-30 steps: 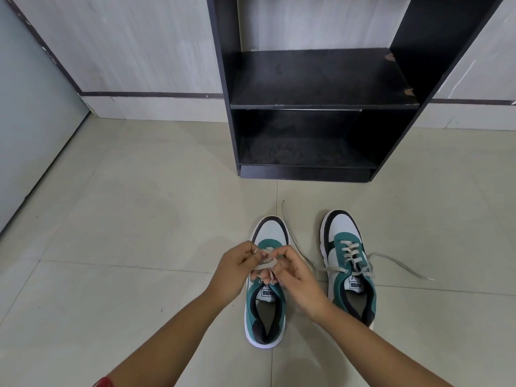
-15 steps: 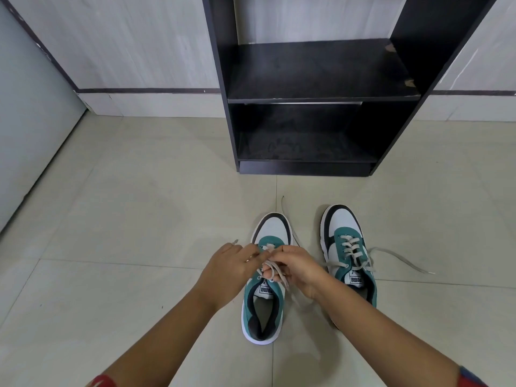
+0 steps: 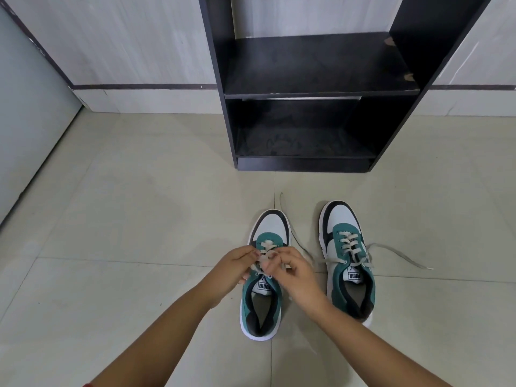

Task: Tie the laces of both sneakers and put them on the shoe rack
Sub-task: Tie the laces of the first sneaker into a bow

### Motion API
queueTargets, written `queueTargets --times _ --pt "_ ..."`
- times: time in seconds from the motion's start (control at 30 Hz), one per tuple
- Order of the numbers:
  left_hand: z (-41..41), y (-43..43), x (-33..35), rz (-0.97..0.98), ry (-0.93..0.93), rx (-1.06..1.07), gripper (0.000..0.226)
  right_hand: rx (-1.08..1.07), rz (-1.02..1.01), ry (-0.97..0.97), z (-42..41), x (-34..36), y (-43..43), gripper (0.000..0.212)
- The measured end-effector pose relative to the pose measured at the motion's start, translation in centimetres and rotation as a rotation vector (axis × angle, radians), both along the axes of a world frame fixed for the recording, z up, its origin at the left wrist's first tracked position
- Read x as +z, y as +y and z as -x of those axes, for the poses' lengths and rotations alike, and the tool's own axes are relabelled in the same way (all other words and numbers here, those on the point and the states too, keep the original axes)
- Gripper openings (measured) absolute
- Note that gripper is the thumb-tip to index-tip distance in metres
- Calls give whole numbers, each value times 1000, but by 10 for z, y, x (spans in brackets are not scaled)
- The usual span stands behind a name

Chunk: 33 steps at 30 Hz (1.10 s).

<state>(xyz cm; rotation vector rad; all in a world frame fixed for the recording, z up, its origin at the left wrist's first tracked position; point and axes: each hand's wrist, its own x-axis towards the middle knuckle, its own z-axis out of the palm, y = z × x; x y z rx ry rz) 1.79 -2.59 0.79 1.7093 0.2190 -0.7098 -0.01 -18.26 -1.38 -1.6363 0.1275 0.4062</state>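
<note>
Two green, white and black sneakers stand side by side on the tiled floor, toes toward the rack. Over the left sneaker my left hand and my right hand pinch its grey laces above the tongue. One end of that lace trails forward between the shoes. The right sneaker lies untouched, its loose laces spread out to the right on the floor. The black shoe rack stands just beyond the shoes, its two shelves bare.
A pale wall with a dark stripe runs behind the rack. A grey door or panel borders the floor on the left. Beige floor tiles stretch left of the sneakers and between the shoes and the rack.
Both hands have shifted slightly on the left sneaker's laces, fingertips now meeting over the middle of the lacing. The view has tilted a little; the sneakers have stayed put.
</note>
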Motion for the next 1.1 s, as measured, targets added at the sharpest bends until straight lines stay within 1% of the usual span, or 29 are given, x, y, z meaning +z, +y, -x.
queueTargets --times 0.07,0.17,0.27,0.4,0.47,0.53,0.57,0.63,0.7,0.73,0.77,0.8,0.83,0.9,0.97,1.1 --pt "0 0 1 34 6 30 24 44 148 -128 5 0 0 18" --pt "2 -1 5 71 -3 74 21 41 215 -209 6 2 -1 16" --pt "3 2 5 -21 -81 136 19 19 230 -163 2 5 -7 13" --pt "4 9 3 -87 -172 274 28 -57 271 -98 6 5 -16 26" --pt "6 16 1 -94 -161 363 29 -93 279 -77 10 1 -22 28" --pt "10 22 -6 -105 -98 422 28 -141 221 -39 12 -2 -27 32" --pt "12 24 -10 -100 -53 425 27 -164 150 -9 13 -1 -29 35" --pt "15 22 -14 16 38 426 26 -194 -55 65 13 3 -27 36" --pt "16 16 -13 228 127 467 25 -178 -295 173 14 9 -21 33" --pt "15 14 -12 315 171 497 25 -184 -406 232 14 11 -18 36" --pt "13 12 -13 366 207 521 26 -213 -504 298 14 11 -15 39" --pt "11 11 -14 374 237 533 27 -262 -585 366 14 11 -13 40" --pt "9 10 -17 336 251 524 28 -322 -631 419 13 9 -13 38" --pt "6 9 -22 187 226 475 29 -425 -634 468 12 6 -13 33" --pt "4 9 -28 84 191 441 30 -476 -588 481 13 3 -11 32" --pt "3 11 -36 68 205 415 33 -550 -557 510 13 0 -10 32"
